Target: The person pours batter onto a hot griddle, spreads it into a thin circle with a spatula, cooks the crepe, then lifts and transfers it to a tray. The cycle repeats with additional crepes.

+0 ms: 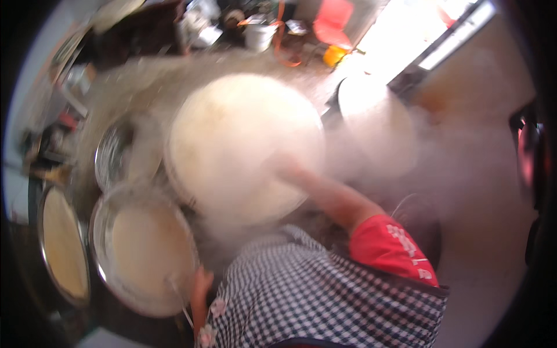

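A wide round vat (214, 124) filled with pale cream-coloured liquid fills the middle, with steam rising from it. My right arm reaches over it, and my right hand (282, 165) is over the liquid, blurred by steam so its fingers cannot be made out. Low on the left, my left hand (202, 283) is at the right rim of a metal basin (100, 255) holding pale liquid. A thin handle (187, 313) leans out of that basin beside the hand; whether my fingers grip the handle or the rim is not clear.
A second basin (103, 165) stands behind the left one, and a shallow round pan (64, 243) is at far left. Steam veils a large round pale surface (377, 124) on the right. At the back are a white bucket (259, 37), a red chair (333, 23) and a yellow container (335, 56).
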Demonstrator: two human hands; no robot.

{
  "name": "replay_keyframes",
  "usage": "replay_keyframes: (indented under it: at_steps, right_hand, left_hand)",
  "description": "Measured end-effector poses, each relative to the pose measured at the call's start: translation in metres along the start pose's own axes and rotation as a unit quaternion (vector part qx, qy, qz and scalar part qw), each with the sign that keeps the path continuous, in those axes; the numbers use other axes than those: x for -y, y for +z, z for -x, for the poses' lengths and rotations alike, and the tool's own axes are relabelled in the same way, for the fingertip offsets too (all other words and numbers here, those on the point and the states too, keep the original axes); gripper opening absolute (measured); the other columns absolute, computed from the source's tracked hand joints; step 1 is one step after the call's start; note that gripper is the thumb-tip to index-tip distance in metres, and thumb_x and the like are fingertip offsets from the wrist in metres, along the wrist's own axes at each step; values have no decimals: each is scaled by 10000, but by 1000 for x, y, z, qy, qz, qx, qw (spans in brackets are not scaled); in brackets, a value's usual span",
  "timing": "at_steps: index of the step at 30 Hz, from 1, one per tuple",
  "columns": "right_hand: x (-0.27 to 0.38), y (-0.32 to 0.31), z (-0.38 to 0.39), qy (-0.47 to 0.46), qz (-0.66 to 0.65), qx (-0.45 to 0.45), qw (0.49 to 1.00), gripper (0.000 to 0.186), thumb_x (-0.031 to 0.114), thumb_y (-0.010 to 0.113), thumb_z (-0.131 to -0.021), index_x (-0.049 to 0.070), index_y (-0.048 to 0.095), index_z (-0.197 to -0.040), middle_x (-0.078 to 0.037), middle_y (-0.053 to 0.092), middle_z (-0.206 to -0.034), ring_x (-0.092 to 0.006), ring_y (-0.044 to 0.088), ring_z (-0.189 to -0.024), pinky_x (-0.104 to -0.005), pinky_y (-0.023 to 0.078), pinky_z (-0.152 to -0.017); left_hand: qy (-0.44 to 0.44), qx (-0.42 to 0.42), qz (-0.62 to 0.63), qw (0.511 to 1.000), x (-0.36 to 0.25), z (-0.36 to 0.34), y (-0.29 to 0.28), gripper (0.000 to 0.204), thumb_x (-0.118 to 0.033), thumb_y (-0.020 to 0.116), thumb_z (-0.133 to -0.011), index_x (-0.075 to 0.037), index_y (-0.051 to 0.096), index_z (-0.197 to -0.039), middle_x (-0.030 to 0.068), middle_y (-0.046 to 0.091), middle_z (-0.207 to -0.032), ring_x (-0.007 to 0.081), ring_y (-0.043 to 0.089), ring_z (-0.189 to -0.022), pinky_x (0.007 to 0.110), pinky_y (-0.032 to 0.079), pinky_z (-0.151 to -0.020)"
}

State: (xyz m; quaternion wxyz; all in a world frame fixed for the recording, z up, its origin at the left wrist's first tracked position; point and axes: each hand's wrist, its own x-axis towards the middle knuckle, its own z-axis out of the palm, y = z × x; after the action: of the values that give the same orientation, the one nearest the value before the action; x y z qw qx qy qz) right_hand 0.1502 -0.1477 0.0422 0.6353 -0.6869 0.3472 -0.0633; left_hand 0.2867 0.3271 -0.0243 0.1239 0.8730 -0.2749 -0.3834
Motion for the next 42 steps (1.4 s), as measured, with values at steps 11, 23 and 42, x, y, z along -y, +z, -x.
replay_keyframes:
  at_steps: [11, 23, 42]
  right_hand:
    - [-6, 51, 15, -85, 508, -161, 842, 199, 149, 473, -800, 79, 637, -888, -142, 624, -921, -291, 588, -875, -347, 478, -754]
    - [4, 42, 55, -9, 458, -221, 861, 259, 189, 416, -843, 37, 624, -862, -171, 625, -854, -326, 596, -842, -431, 463, -744]
    - [79, 201, -36, -332, 679, 88, 649, 193, 101, 502, -778, 175, 630, -902, -17, 621, -916, -223, 556, -918, -344, 491, -697]
  left_hand:
    - [-37, -12, 4, 999, -29, 20, -28, 532, -344, 542, -761, -65, 469, -1207, 204, 565, -1091, 375, 531, -1015, 436, 417, -866]
    - [10, 4, -59, 998, -15, 23, -23, 528, -327, 552, -766, -54, 482, -1213, 200, 597, -1026, 350, 559, -978, 436, 431, -846]
    - [-98, -102, 133, 981, 21, 103, 107, 477, -300, 553, -785, -70, 499, -1199, 189, 581, -1053, 345, 551, -975, 419, 443, -825]
